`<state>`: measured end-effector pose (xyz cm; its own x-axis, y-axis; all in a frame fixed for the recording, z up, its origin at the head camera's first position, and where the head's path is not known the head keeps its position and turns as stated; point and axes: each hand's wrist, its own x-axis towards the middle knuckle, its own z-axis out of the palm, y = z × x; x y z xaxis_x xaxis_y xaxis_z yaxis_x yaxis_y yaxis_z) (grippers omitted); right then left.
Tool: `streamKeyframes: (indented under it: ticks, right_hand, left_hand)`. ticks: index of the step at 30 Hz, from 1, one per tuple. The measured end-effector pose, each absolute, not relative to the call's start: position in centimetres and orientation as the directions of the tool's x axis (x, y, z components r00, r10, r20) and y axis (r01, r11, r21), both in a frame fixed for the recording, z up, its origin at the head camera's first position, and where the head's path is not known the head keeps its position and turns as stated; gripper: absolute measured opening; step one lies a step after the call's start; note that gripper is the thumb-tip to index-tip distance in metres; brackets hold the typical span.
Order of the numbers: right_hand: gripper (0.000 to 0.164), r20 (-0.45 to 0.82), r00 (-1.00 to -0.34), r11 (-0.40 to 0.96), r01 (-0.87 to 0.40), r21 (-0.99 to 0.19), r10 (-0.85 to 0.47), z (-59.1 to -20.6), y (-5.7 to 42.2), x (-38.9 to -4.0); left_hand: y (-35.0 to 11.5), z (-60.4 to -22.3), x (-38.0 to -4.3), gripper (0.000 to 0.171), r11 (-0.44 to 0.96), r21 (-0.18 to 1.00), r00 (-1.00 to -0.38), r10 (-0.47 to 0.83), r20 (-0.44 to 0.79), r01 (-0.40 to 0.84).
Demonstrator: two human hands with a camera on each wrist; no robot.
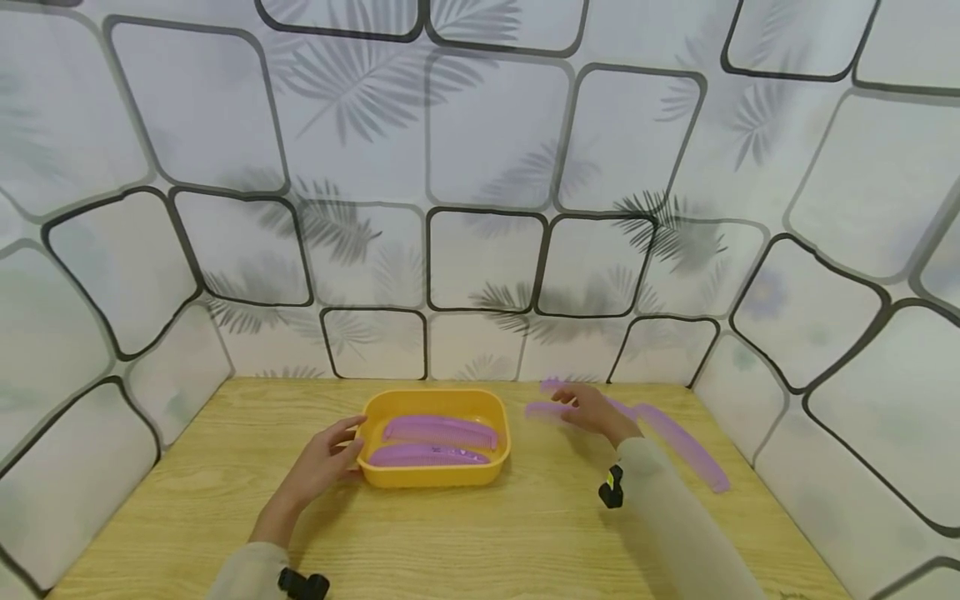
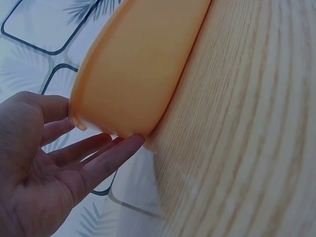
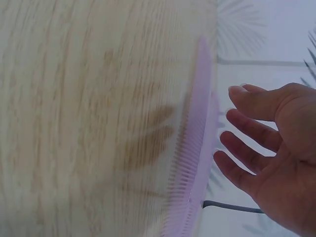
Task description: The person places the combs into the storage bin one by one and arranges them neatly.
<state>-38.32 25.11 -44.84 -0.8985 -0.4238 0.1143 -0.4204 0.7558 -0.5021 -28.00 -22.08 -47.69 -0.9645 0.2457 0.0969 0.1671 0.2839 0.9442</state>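
Note:
A yellow plastic basin (image 1: pixel 431 477) holds two purple combs, one comb (image 1: pixel 441 431) behind the other comb (image 1: pixel 427 455). My left hand (image 1: pixel 324 460) is at the basin's left end, its loosely extended fingers touching the outer wall; in the left wrist view the thumb lies by the rim. My right hand (image 1: pixel 592 411) hovers over purple combs at the back of the table, with relaxed fingers and nothing in them. In the right wrist view a toothed comb (image 3: pixel 195 143) lies below the fingertips, apart from them. The hand partly hides these combs in the head view.
Another purple comb (image 1: pixel 684 446) lies slanted on the right of the wooden table (image 1: pixel 450 542). A patterned white wall covering (image 1: pixel 487 258) stands close behind the table and along both sides.

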Motion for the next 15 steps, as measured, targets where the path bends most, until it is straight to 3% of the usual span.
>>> streamKeyframes:
  ticks: [7,15]
  right_hand:
    - [0.024,0.138,-0.898,0.771,-0.43,-0.47,-0.417,-45.05,25.78,-38.38]
    - [0.025,0.068,-0.927,0.816,-0.359,-0.453,-0.369,-45.47,25.92,-38.57]
  left_hand:
    - [-22.05,-47.68,-27.89,0.055,0.285,0.945,-0.967,0.237,0.092,0.16]
    - [-22.09,-47.68,-27.97,0.054,0.287,0.944,-0.967,0.235,0.098,0.165]
